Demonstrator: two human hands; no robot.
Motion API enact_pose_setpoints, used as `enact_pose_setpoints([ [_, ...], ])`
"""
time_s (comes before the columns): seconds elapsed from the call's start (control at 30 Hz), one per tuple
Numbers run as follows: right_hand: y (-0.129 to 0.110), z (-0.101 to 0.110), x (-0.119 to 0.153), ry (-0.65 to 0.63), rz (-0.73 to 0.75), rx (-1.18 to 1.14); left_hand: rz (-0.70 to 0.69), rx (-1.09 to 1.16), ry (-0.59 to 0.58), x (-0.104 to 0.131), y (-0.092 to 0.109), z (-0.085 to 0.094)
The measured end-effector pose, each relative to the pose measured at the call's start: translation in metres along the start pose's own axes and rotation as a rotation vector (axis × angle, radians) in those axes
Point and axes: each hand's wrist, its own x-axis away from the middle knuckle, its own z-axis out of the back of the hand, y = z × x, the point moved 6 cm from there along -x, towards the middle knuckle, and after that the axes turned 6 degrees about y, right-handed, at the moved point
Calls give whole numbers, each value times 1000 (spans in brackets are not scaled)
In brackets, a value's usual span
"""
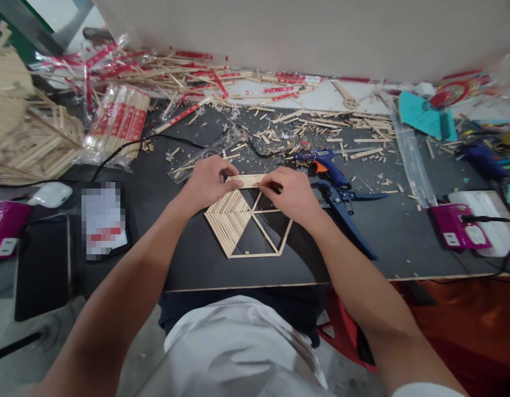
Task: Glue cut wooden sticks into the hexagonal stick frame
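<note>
A hexagonal wooden-stick frame (227, 226) lies flat on the dark counter (188, 273), between the person's forearms. Its left side is filled with close-set sticks, while the lower and right sections show only spokes and outer edges. At its far side lies a row of sticks (250, 181). The left hand (207, 179) is at the row's left end, thumb and forefinger around it; whether they press tight I cannot tell. The right hand (294, 193) has its thumb and forefinger pinched together on the right end. Just beyond the right hand lie a blue glue gun (331, 165) and blue-handled cutters (348, 216). Packaged chopsticks (118, 121) lie to the left, and wood scraps (365, 154) litter the counter's far part.
</note>
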Motion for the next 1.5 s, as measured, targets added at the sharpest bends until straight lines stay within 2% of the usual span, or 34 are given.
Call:
enact_pose_setpoints([
  [0.17,2,-2,0,1,-15,31,44,8,-3,0,0,-1],
  [0.57,13,10,2,-10,-84,50,-15,-41,-10,0,3,-2],
  [0.83,11,3,1,-40,-126,67,-79,-65,3,2,6,-6],
  [1.13,3,2,6,-21,-225,159,-42,-66,-3,3,9,-5],
  [1.33,7,-1,9,-11,-324,145,-18,-56,4,3,6,-6],
  [1.5,9,-3,9,29,-336,147,-35,-55,-1,3,6,-6],
])
